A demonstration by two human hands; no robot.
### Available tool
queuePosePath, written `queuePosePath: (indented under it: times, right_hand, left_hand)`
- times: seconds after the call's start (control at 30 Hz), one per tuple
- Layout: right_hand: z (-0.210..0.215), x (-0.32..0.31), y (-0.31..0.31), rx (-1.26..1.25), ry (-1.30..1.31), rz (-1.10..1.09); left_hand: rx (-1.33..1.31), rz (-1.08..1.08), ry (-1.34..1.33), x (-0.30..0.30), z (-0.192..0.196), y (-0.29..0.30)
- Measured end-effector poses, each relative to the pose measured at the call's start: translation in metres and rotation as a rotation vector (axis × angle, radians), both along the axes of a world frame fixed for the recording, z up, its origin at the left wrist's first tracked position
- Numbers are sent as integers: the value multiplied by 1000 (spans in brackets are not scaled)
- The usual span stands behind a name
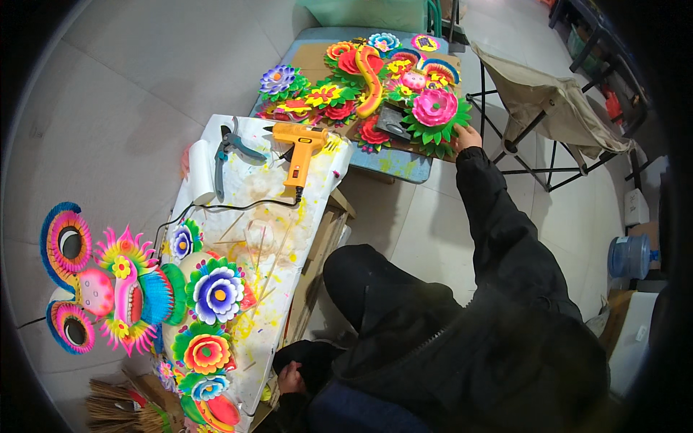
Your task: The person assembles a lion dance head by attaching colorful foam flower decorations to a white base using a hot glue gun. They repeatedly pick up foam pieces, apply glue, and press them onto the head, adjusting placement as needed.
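At the right edge of the blue table, my right hand (468, 138) has its fingers closed at the green leaves of a large pink flower (434, 107). That flower lies among other painted flowers, next to a small dark tray (393, 121). My left hand (291, 378) is low beside my lap, near the white work table's edge; its fingers look curled and nothing shows in them. On the white table (278, 249) stands a colourful animal figure with a big-eyed head (97, 289), carrying a purple-white flower (218, 294) and an orange flower (207, 354) on its body.
An orange glue gun (304, 148) with a black cord, grey-blue pliers (232, 155) and a white roll (201, 173) lie at the white table's far end. A folding stool (541, 101) stands right of the blue table (404, 164). Straw brooms (112, 408) are at lower left.
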State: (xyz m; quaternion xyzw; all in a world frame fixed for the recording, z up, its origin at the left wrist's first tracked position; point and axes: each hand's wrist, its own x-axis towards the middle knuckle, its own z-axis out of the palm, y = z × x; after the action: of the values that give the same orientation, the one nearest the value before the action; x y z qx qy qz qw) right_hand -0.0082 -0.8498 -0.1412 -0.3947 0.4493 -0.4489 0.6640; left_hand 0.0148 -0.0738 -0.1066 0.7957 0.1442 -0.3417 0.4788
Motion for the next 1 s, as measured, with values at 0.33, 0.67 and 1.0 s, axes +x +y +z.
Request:
queuePosePath:
  times: [0.33, 0.67, 1.0]
  right_hand:
    - [157, -30, 151, -553, -213, 156]
    - [232, -23, 362, -1045, -206, 789]
    - [242, -19, 423, -856, -358, 1199]
  left_hand:
    - [-343, -369, -89, 33, 128, -156]
    - [-948, 11, -680, 17, 224, -261]
    - [-843, 265, -808, 4, 228, -204]
